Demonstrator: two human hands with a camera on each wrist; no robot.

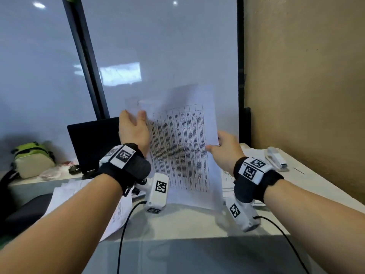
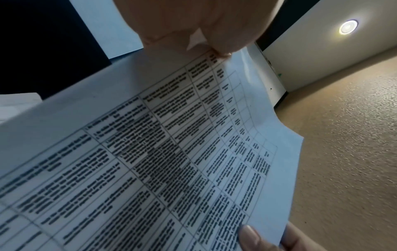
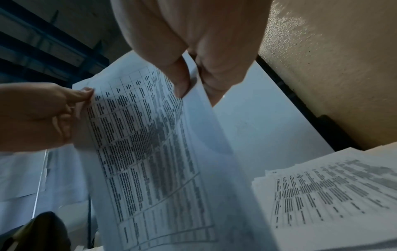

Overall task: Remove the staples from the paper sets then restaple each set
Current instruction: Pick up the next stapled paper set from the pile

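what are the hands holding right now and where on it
Both hold one printed paper set upright above the desk. The left hand pinches its upper left edge; the right hand pinches its right edge.

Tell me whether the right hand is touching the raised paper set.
Touching. The right wrist view shows the right hand pinching the paper set at its edge, thumb in front and fingers behind.
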